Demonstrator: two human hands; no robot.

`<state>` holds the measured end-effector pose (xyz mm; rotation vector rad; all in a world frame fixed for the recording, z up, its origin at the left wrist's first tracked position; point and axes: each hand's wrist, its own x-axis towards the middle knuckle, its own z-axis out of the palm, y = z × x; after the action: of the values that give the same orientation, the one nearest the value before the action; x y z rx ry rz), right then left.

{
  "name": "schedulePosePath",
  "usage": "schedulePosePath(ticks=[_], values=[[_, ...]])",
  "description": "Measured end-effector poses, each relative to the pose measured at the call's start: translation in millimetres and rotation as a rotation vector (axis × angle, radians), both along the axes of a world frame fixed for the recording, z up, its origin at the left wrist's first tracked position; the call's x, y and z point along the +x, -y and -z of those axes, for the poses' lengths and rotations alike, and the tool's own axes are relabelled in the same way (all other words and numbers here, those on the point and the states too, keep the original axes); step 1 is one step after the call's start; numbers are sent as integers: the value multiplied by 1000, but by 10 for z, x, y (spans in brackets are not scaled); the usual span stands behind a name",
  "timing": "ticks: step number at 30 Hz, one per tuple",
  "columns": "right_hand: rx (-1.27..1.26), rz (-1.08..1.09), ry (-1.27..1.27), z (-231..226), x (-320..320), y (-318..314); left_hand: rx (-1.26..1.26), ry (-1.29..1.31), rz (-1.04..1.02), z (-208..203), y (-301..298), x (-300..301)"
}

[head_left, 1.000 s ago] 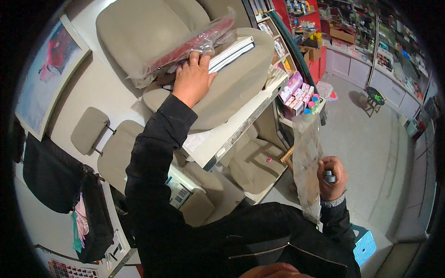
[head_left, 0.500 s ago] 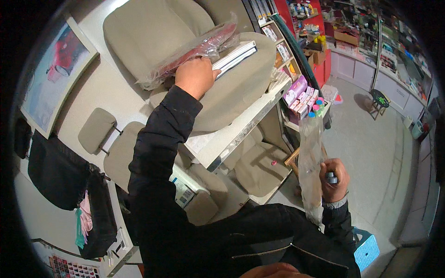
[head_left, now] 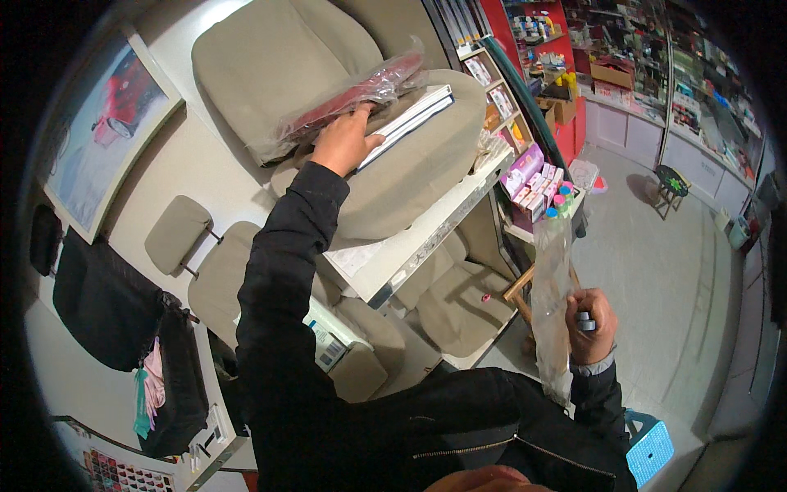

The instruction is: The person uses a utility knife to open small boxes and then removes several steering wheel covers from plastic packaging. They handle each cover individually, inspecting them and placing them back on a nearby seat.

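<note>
My left hand [head_left: 343,141] rests on a car seat cushion [head_left: 410,193], its fingers stretched out and the thumb apart. The fingertips touch a red item in a clear plastic bag [head_left: 352,94], which leans by the beige seat back [head_left: 275,70]. Beside the thumb lies a white, book-like stack with dark edges [head_left: 410,120]. At the right, my right hand [head_left: 597,330] is closed at the edge of a long, clear plastic sleeve [head_left: 552,299] that hangs upright. A short grey cylinder [head_left: 584,321] pokes out of that fist; what it belongs to is hidden.
Small boxes [head_left: 537,190] and bottles with coloured caps [head_left: 561,199] stand on a shelf beyond the sleeve. More car seats [head_left: 459,303] are below the bench edge [head_left: 434,238]. A black stool [head_left: 672,184] and a blue plastic stool [head_left: 650,449] stand on the floor.
My left hand has loosened from a closed grip on the bagged red item; its fingers are now stretched out against it. The right hand keeps its hold, and the view has shifted slightly.
</note>
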<state>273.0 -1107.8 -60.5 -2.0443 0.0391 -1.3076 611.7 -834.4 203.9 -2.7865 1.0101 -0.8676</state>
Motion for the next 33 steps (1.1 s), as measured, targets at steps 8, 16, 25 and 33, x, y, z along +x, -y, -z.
schedulePosePath(ticks=[8,16,25,33], values=[[-30,1,-5,26,-16,20,-65,62,63,-53,24,-45],[-14,-20,-21,-8,10,-1,-202,127,151,-516,-55,-147],[3,-33,-23,9,63,-45,-300,342,183,-1000,-307,-345],[11,-68,-15,0,90,-67,-381,343,270,-1104,-357,-613]])
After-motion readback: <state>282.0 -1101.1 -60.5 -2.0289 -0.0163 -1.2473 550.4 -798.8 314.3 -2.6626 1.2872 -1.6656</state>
